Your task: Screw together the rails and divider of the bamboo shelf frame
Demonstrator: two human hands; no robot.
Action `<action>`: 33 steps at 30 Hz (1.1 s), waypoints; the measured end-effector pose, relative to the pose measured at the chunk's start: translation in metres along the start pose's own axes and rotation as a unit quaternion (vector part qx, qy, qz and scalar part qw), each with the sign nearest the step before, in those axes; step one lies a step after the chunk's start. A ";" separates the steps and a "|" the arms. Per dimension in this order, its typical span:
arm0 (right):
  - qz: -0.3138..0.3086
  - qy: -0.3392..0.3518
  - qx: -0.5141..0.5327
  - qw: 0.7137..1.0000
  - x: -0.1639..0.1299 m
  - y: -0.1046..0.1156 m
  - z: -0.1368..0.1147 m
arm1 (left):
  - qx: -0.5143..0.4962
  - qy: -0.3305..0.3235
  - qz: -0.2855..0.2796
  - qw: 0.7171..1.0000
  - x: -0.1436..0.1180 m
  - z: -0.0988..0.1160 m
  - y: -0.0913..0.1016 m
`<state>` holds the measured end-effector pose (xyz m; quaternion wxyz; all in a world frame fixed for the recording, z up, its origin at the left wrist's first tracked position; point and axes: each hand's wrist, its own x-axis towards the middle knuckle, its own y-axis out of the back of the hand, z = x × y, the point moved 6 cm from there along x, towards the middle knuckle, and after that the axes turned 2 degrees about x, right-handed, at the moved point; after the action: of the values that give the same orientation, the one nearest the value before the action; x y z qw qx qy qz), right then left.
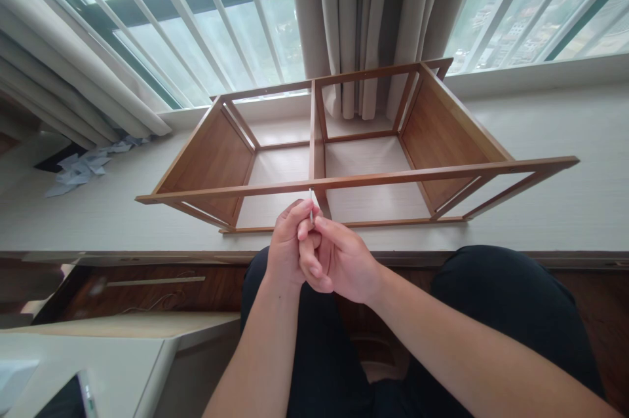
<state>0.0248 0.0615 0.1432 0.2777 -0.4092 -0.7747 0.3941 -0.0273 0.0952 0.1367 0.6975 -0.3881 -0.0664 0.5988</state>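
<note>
A wooden frame (373, 178) with two side panels and a middle divider (318, 149) lies on the pale ledge in front of me. A thin metal hex key (311, 198) points away from me, its far end at the front rail where the divider meets it. My left hand (289, 241) is closed, with thumb and forefinger pinching the key. My right hand (346, 257) is closed too, its thumb and fingertips at the key's near end. Both hands touch each other. The fingers hide the key's near part.
The pale ledge (550, 123) runs below barred windows and grey curtains (354, 25). Crumpled white paper (81, 169) lies at the left. A white cabinet top (98, 365) with a phone (66, 398) is at lower left. My knees (511, 313) are close to the ledge's edge.
</note>
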 end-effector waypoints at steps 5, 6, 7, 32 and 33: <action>0.061 0.042 -0.085 0.994 -0.004 0.004 -0.006 | 0.062 0.011 -0.039 0.997 -0.002 -0.002 -0.002; 0.085 0.058 -0.117 0.988 -0.005 0.007 -0.009 | 0.071 0.011 -0.037 0.997 -0.002 -0.002 -0.002; 0.109 0.077 -0.156 0.979 -0.007 0.010 -0.013 | 0.074 0.007 -0.034 0.997 -0.001 -0.002 -0.002; 0.236 0.196 -0.677 0.669 -0.016 -0.006 -0.054 | 0.037 -0.055 -0.002 0.998 0.009 0.004 -0.004; 0.238 0.196 -0.684 0.661 -0.016 -0.006 -0.055 | 0.042 -0.056 -0.008 0.998 0.008 0.004 -0.005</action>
<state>0.0716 0.0663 0.1759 -0.0379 -0.7222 -0.6300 -0.2831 -0.0233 0.1048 0.1397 0.7128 -0.3244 -0.0830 0.6162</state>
